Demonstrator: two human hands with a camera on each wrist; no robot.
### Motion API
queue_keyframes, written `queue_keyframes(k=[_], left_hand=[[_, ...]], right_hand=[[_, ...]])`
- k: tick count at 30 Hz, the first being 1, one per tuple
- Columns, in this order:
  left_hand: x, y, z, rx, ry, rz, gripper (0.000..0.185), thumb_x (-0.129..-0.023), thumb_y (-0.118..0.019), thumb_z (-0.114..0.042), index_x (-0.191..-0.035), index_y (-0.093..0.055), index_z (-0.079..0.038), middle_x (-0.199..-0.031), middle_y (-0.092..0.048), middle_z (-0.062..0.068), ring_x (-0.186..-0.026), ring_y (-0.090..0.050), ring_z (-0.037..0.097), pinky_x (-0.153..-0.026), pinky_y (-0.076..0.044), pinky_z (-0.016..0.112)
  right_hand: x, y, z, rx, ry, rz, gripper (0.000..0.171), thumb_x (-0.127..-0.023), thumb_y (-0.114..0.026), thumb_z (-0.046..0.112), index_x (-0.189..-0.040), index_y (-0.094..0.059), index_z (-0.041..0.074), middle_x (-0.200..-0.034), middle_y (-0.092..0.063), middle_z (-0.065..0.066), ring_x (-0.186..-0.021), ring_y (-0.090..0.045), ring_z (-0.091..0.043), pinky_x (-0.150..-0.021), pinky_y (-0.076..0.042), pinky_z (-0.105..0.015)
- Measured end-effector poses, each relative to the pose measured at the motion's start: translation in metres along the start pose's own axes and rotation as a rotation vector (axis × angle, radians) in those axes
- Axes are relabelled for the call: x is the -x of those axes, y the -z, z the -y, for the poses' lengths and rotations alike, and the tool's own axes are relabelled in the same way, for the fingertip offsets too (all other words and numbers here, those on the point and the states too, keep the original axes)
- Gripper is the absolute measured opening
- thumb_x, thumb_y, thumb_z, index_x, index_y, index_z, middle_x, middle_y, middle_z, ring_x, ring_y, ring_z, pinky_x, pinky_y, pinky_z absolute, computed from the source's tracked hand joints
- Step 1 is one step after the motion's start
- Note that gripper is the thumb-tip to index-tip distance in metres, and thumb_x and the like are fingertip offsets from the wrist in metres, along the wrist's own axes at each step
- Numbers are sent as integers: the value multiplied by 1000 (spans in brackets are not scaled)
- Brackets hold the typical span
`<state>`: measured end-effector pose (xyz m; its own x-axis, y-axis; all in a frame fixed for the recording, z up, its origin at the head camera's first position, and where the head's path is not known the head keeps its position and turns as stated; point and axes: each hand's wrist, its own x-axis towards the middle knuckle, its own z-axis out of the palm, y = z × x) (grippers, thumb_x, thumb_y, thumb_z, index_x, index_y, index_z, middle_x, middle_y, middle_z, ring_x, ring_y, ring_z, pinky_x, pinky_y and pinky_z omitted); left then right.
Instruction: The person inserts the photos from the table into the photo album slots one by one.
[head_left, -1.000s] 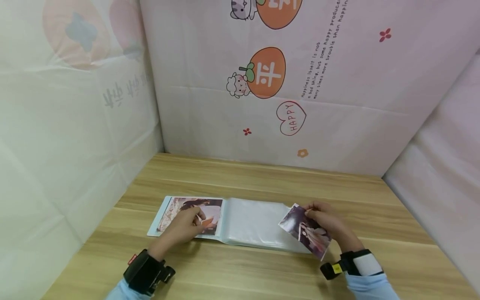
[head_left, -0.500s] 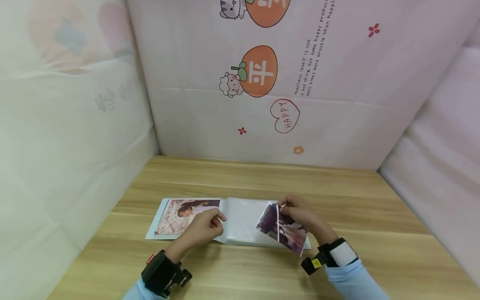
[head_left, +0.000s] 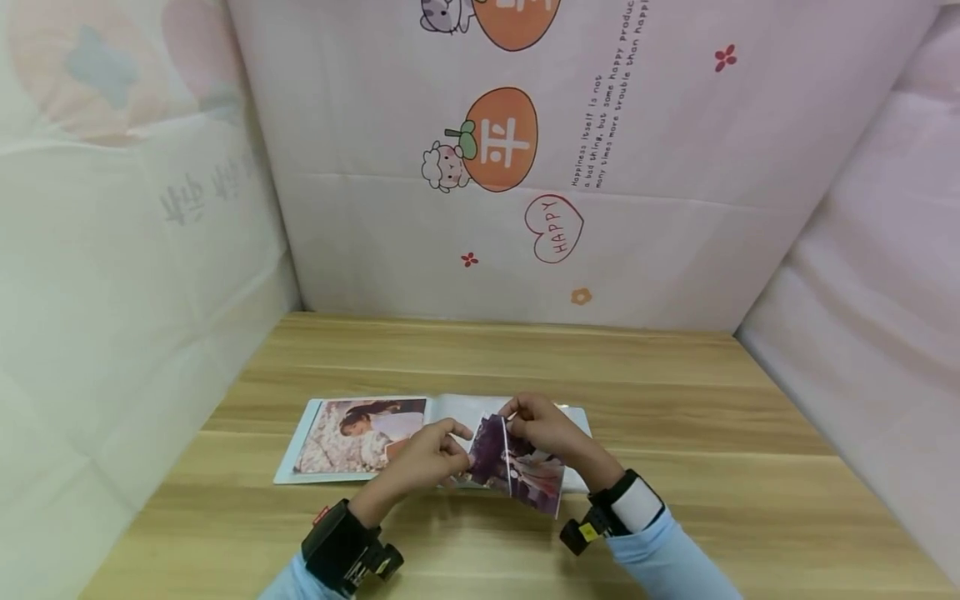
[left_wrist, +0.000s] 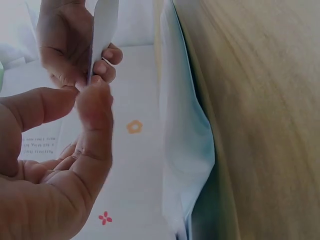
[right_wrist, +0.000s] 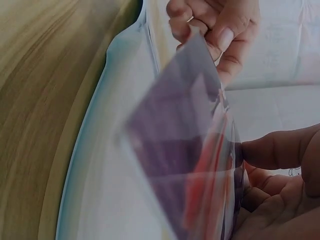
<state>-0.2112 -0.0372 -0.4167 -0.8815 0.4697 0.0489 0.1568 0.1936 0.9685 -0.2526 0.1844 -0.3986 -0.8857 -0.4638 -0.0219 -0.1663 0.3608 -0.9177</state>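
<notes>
A small photo album [head_left: 297, 442] lies spread on the table, a pink-blossom photo [head_left: 330, 437] on its left page. Its right page is a pale plastic sleeve [head_left: 459, 407]. My right hand [head_left: 546, 429] pinches a dark purple photo print [head_left: 534, 483] by its upper edge, tilted over that sleeve. A white line runs across the print. From the left, my left hand [head_left: 427, 454] reaches to the print's left edge, thumb and forefinger bent toward each other right at it. Whether they grip it I cannot tell. In the right wrist view the left thumb [right_wrist: 227, 37] shows beside the print's corner.
The wood-grain table [head_left: 420, 354] is walled by printed white cloth [head_left: 360, 250] at the back and plain-looking cloth on both sides. Black camera straps [head_left: 341, 542] sit on both wrists.
My right hand has carried the photo print leftward, over the album's sleeve. My left hand has moved right, off the blossom photo, to the print's left edge. The head view has shifted slightly.
</notes>
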Motion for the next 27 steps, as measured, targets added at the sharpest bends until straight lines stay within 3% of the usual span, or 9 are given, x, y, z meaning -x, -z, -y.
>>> queue_keyframes(k=[7, 17, 21, 24, 27], left_hand=[[-2, -4, 3, 131, 39, 9, 36, -80, -54, 7, -115, -46, 11, -67, -59, 10, -54, -59, 23, -56, -52, 48], [0, -1, 7, 115, 26, 13, 34, -80, -50, 10, -114, -46, 9, -65, -58, 9, -57, -59, 36, -55, -51, 48], [1, 1, 8, 96, 22, 5, 33, -80, -50, 10, -113, -47, 9, -66, -59, 8, -59, -59, 38, -56, -51, 49], [2, 2, 8, 87, 13, 7, 32, -81, -49, 10, -113, -46, 9, -68, -59, 9, -62, -59, 42, -57, -51, 50], [3, 4, 7, 78, 7, 8, 33, -81, -48, 10, -114, -46, 9, -68, -59, 9, -60, -60, 37, -58, -51, 51]], right_hand=[[2, -2, 1, -12, 12, 24, 17, -92, -44, -3, -106, -54, -7, -70, -52, -10, -58, -45, -16, -47, -40, -28], [1, -4, 2, -20, 16, 31, 17, -92, -47, 0, -107, -55, -5, -68, -48, -6, -59, -41, -16, -50, -38, -31], [1, -1, -2, -15, 4, 22, 16, -92, -49, 2, -106, -55, -3, -70, -51, -5, -60, -45, -15, -49, -44, -33], [3, 4, -7, 19, 15, 4, 19, -93, -50, 4, -108, -55, -5, -77, -57, -8, -70, -53, -19, -56, -48, -35], [13, 11, -1, 81, 38, -20, 20, -92, -50, 1, -109, -54, -8, -86, -60, -15, -80, -58, -29, -66, -49, -44]])
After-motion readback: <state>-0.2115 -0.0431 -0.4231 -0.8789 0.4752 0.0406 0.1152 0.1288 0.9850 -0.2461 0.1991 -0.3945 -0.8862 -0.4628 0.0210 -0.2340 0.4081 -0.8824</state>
